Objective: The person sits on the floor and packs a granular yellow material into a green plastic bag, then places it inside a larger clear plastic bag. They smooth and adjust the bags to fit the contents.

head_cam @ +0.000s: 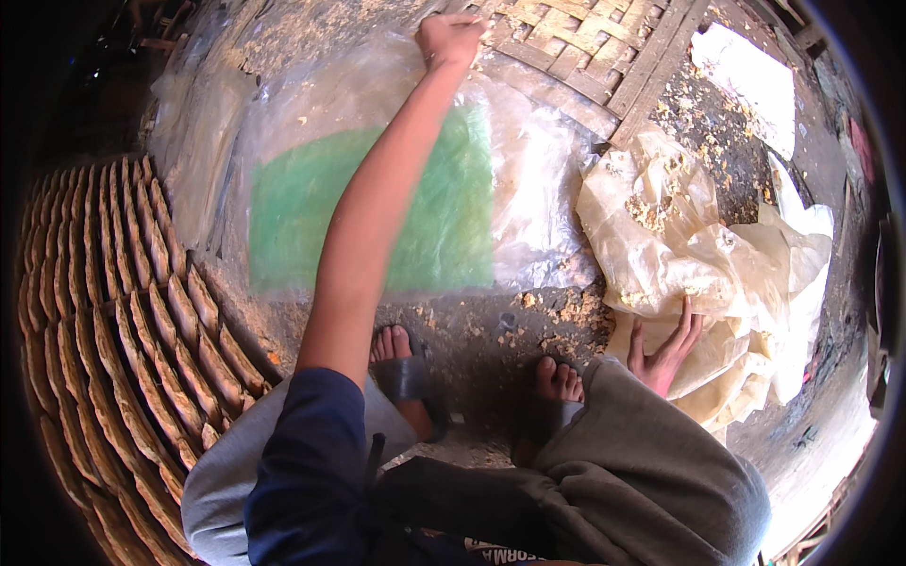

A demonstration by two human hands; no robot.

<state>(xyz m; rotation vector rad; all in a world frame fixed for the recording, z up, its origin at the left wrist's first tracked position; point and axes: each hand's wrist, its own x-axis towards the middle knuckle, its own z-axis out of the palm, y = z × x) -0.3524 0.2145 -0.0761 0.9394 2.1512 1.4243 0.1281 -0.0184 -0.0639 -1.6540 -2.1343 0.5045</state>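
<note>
My left hand [451, 41] reaches far forward, its fingers curled together at the corner of a woven bamboo panel [566, 35]. Whether something is pinched in those fingers is too small to tell. Beneath that arm a clear plastic sheet [538, 191] lies over the ground, with a green rectangular sheet [304, 212] under or within it. On the right, my right hand [665, 350] touches a crumpled, yellowish plastic sheet [658, 262] beside my knee. Its thumb and fingers are spread, and part of the palm is hidden by my trouser leg. Pale crumbs [651, 212] cling to the crumpled plastic.
Rows of thin brown slabs [106, 283] stand on edge at my left. Pale crumbs [566, 311] litter the dark floor between my sandalled feet [403, 371] and the sheets. A white sheet [747, 85] lies at the far right. Folded plastic [205, 156] rests at the left.
</note>
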